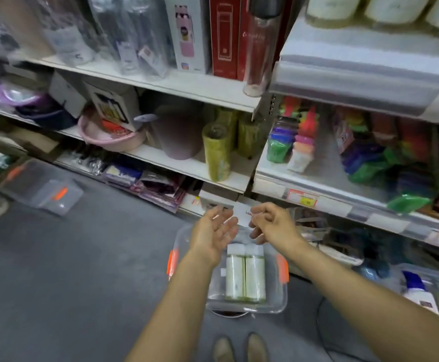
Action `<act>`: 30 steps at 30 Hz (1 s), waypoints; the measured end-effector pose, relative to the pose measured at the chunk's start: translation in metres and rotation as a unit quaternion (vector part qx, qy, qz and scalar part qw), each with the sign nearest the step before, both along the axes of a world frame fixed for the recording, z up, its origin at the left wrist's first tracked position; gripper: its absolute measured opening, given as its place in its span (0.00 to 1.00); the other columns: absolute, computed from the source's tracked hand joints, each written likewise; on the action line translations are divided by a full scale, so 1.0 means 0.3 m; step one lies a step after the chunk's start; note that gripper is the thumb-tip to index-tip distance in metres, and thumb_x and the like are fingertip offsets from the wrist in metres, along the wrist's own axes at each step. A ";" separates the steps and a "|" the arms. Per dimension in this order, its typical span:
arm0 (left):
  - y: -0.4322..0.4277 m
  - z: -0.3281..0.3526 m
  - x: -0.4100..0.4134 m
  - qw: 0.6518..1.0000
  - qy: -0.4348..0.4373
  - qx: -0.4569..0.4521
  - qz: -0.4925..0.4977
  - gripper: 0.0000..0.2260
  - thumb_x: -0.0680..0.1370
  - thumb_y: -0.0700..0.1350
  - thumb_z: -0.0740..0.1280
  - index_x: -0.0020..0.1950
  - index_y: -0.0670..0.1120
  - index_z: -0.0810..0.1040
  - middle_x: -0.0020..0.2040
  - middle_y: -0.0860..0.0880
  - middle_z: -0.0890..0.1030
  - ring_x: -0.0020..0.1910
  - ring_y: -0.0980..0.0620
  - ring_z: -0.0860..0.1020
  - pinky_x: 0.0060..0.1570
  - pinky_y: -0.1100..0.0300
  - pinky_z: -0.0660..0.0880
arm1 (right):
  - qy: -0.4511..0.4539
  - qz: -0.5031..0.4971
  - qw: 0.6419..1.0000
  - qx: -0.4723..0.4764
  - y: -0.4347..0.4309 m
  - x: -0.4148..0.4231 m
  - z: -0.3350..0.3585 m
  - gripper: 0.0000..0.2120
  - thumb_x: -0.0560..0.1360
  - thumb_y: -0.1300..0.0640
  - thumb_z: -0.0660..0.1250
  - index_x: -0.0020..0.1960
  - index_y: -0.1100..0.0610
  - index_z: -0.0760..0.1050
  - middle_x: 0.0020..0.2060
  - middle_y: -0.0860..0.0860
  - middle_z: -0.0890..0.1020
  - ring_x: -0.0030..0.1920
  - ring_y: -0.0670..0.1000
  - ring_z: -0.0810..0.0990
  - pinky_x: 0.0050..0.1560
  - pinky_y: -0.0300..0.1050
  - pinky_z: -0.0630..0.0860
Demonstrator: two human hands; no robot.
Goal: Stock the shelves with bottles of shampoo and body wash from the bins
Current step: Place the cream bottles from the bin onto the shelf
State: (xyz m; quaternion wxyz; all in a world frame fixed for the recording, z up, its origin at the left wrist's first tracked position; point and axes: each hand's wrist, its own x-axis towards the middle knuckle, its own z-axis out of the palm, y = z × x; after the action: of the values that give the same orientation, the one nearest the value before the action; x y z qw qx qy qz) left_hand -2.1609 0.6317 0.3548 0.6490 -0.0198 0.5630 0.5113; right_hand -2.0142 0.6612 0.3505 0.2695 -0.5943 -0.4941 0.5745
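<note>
Bottles (pixel 235 275) in bin (pixel 276 299), lower centre.
Our left hand (pixel 213 231) spread, right hand (pixel 273 226) pinches white card (pixel 243 215); bottles look light, slick: we'd grip mid-body.

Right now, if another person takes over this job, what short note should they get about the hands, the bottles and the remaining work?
Left hand: open, palm up, holding nothing.
Right hand: pinches a small white card with red print.
Two pale green bottles with white caps lie side by side in the clear plastic bin with orange latches, below the hands.
Done: nothing I can confirm.
Left: shelve both bottles.
</note>
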 end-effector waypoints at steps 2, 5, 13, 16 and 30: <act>-0.017 -0.107 -0.006 1.000 -0.004 -0.030 0.007 0.06 0.82 0.44 0.62 0.52 0.44 0.78 0.48 0.45 0.83 0.45 0.47 0.81 0.45 0.55 0.78 | 0.007 0.008 0.999 -0.053 -0.001 -0.004 -0.113 0.08 0.80 0.67 0.61 0.57 0.61 0.74 0.43 0.60 0.79 0.35 0.54 0.79 0.35 0.47 0.78; -0.032 -0.291 -0.015 0.997 -0.003 -0.082 0.004 0.08 0.83 0.43 0.62 0.49 0.43 0.78 0.48 0.45 0.83 0.45 0.47 0.81 0.47 0.53 0.78 | 0.007 0.006 0.991 -0.133 -0.001 -0.007 -0.296 0.07 0.80 0.65 0.62 0.57 0.62 0.74 0.44 0.60 0.79 0.37 0.55 0.79 0.37 0.46 0.78; -0.044 -0.751 -0.029 0.983 -0.002 -0.181 0.008 0.07 0.83 0.43 0.61 0.50 0.43 0.76 0.45 0.44 0.80 0.41 0.47 0.79 0.45 0.55 0.76 | -0.058 -0.024 0.960 -0.274 0.010 -0.014 -0.769 0.09 0.79 0.66 0.62 0.59 0.61 0.71 0.38 0.57 0.74 0.35 0.54 0.74 0.36 0.44 0.73; -0.051 -0.894 -0.025 0.977 -0.001 -0.213 0.002 0.06 0.83 0.43 0.61 0.51 0.43 0.76 0.46 0.44 0.81 0.42 0.47 0.79 0.42 0.55 0.76 | -0.074 -0.035 0.949 -0.306 0.001 -0.020 -0.915 0.13 0.79 0.67 0.62 0.63 0.61 0.68 0.39 0.57 0.71 0.32 0.52 0.69 0.33 0.42 0.67; -0.035 -1.336 0.001 0.971 0.011 -0.225 -0.084 0.13 0.83 0.51 0.59 0.46 0.46 0.79 0.42 0.50 0.80 0.36 0.53 0.74 0.37 0.59 0.69 | -0.118 -0.021 0.941 -0.316 -0.037 -0.122 -1.318 0.14 0.77 0.62 0.64 0.63 0.61 0.74 0.53 0.57 0.81 0.53 0.58 0.80 0.52 0.48 0.76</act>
State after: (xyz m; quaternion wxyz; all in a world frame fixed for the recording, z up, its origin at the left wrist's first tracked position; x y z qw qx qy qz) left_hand -2.1606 0.6213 -0.0459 0.6623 -0.1116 0.6705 0.3153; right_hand -2.0507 0.6499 -0.0449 0.0196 -0.7227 -0.3032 0.6208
